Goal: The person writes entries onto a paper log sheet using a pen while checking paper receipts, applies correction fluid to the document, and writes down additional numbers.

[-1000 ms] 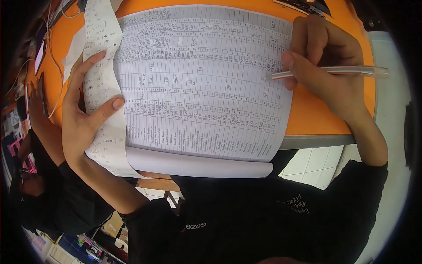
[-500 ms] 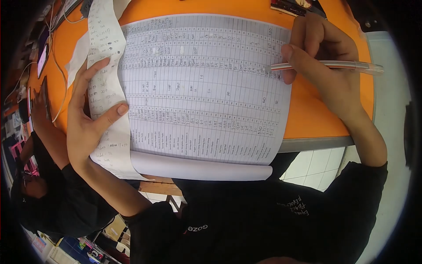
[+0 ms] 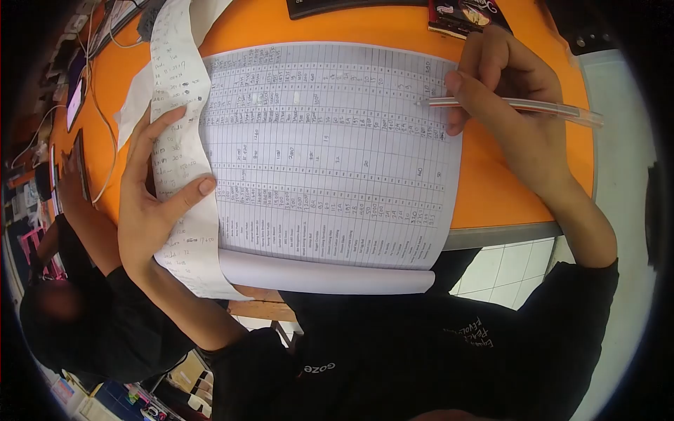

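Sheet (image 3: 337, 151) looks mid-writing imo: right hand (image 3: 519, 130) pinching pen (image 3: 533, 107) over it, left hand (image 3: 151, 207) splayed on slip (image 3: 181, 133). Next stroke needs steady paper.

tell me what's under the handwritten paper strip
Part of the printed list sheet lies under the paper strip; its rows and columns show only beyond the strip's edge. What it covers cannot be seen.

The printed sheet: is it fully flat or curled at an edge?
Curled: the printed sheet shows a blank white roll along its lower edge.
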`<state>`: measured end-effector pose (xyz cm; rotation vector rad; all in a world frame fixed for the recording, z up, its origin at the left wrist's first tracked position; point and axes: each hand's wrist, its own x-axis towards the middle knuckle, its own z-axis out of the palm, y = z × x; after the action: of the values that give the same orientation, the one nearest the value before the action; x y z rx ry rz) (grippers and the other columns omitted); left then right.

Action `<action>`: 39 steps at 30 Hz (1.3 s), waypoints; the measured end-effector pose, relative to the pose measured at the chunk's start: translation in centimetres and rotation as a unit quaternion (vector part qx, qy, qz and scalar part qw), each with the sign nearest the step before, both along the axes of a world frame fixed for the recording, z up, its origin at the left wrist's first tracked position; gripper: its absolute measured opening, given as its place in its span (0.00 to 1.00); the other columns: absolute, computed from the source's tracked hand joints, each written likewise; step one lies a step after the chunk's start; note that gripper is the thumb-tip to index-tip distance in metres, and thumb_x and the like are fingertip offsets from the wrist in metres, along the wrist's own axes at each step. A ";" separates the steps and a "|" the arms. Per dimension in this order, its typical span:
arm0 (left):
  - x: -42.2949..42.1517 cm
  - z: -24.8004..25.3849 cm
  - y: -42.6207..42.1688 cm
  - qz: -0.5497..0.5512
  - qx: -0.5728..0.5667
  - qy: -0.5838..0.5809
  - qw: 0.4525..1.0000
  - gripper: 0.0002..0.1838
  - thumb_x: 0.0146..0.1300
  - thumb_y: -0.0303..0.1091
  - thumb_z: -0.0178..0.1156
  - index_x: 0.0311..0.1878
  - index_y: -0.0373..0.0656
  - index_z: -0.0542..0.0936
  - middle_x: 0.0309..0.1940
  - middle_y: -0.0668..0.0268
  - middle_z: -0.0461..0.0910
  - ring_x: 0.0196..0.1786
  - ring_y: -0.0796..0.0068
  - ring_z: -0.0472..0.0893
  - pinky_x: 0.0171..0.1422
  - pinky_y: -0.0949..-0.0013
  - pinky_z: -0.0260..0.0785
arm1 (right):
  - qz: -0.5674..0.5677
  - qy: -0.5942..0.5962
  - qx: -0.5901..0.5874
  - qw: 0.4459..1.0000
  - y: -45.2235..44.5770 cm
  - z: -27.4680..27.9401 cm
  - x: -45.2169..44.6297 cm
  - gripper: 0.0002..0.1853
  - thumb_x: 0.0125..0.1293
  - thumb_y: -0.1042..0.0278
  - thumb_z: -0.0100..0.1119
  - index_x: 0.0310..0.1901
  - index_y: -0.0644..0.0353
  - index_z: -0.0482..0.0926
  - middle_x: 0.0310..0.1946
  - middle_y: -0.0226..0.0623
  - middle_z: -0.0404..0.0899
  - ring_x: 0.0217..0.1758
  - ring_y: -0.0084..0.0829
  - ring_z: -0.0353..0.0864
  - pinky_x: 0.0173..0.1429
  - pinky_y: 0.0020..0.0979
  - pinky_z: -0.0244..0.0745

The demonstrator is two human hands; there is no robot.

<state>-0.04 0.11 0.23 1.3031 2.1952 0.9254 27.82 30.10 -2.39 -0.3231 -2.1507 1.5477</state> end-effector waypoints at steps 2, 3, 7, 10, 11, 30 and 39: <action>0.0 0.0 0.0 0.007 -0.002 0.001 1.000 0.45 0.48 0.31 0.83 0.73 0.41 0.77 0.77 0.49 0.65 0.72 0.61 0.75 0.79 0.61 0.66 | -0.002 0.002 -0.005 1.000 0.0 0.1 -0.1 0.16 0.73 0.78 0.64 0.30 0.56 0.68 0.31 0.29 0.75 0.30 0.20 0.86 0.37 0.24 0.87; 0.0 0.0 0.0 0.006 -0.002 0.002 1.000 0.45 0.48 0.31 0.83 0.73 0.41 0.77 0.77 0.49 0.65 0.72 0.61 0.75 0.79 0.61 0.66 | -0.006 0.004 -0.017 1.000 -0.1 0.2 -0.2 0.15 0.73 0.78 0.64 0.31 0.55 0.69 0.32 0.29 0.75 0.30 0.19 0.86 0.37 0.24 0.86; 0.1 -0.2 0.0 0.016 0.003 -0.007 1.000 0.45 0.47 0.33 0.83 0.73 0.42 0.77 0.78 0.48 0.64 0.72 0.60 0.75 0.80 0.61 0.64 | -0.029 0.005 -0.054 0.998 -0.1 0.3 -0.5 0.14 0.74 0.75 0.66 0.32 0.55 0.70 0.31 0.29 0.76 0.32 0.21 0.86 0.42 0.25 0.86; 0.0 -0.2 0.0 0.009 0.002 -0.002 1.000 0.45 0.47 0.33 0.83 0.72 0.42 0.77 0.78 0.49 0.64 0.72 0.59 0.74 0.80 0.61 0.64 | -0.104 -0.034 -0.108 0.988 -0.3 0.7 -0.7 0.14 0.74 0.74 0.67 0.32 0.55 0.72 0.30 0.29 0.78 0.33 0.21 0.86 0.46 0.26 0.84; 0.0 -0.1 0.1 0.004 0.000 0.003 1.000 0.45 0.47 0.33 0.83 0.72 0.42 0.77 0.78 0.50 0.64 0.73 0.58 0.74 0.80 0.61 0.64 | -0.105 -0.034 -0.108 0.988 0.0 0.6 -0.5 0.14 0.74 0.74 0.67 0.32 0.55 0.72 0.30 0.29 0.78 0.33 0.21 0.86 0.46 0.26 0.84; 0.3 0.2 1.0 0.002 -0.011 0.017 1.000 0.46 0.47 0.35 0.84 0.72 0.41 0.77 0.76 0.49 0.66 0.74 0.57 0.72 0.82 0.59 0.59 | -0.028 -0.024 0.041 0.998 1.4 0.1 0.4 0.19 0.70 0.79 0.68 0.27 0.52 0.68 0.28 0.26 0.76 0.31 0.18 0.85 0.44 0.25 0.81; 0.8 0.3 1.5 0.007 -0.008 0.008 1.000 0.46 0.47 0.35 0.84 0.73 0.42 0.77 0.77 0.49 0.65 0.74 0.59 0.72 0.82 0.60 0.59 | -0.035 -0.017 0.020 0.999 1.3 0.5 0.6 0.19 0.71 0.79 0.67 0.27 0.53 0.68 0.29 0.27 0.76 0.31 0.18 0.86 0.42 0.24 0.83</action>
<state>0.74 1.57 0.56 1.2951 2.2222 0.9027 28.46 31.43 -1.92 -0.4095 -2.1691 1.4700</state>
